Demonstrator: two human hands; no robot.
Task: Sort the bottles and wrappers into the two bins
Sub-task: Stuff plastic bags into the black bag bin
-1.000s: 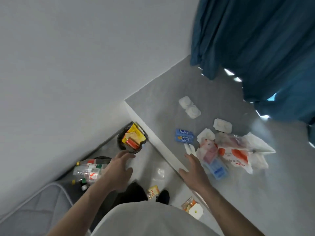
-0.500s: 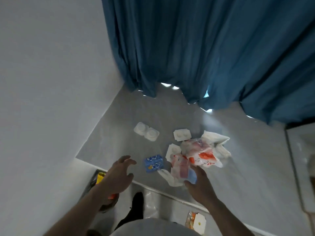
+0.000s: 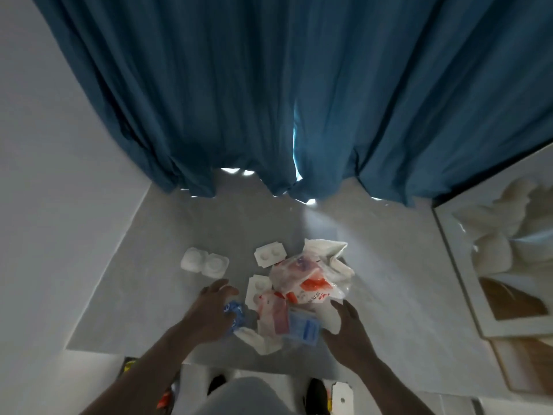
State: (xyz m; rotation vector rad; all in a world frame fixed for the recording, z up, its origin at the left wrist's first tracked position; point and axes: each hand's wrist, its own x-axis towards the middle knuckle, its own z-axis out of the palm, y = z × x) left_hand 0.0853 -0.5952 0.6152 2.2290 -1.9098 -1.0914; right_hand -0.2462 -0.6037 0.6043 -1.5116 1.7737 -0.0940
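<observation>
On the grey table [image 3: 185, 265], the left hand [image 3: 211, 310] lies over a small blue wrapper [image 3: 235, 314] at the near left of the litter, its fingers curved around the packet in a loose grasp. The right hand [image 3: 347, 330] rests at the near right edge of the wrapper pile [image 3: 296, 295], fingers spread and relaxed against white paper, grasping nothing. A clear plastic bag with red print [image 3: 311, 280] tops the pile, with a blue-and-clear packet [image 3: 303, 326] on its near side. White moulded trays [image 3: 205, 262] sit apart to the far left. A blue curtain [image 3: 269, 100] hangs behind the table.
</observation>
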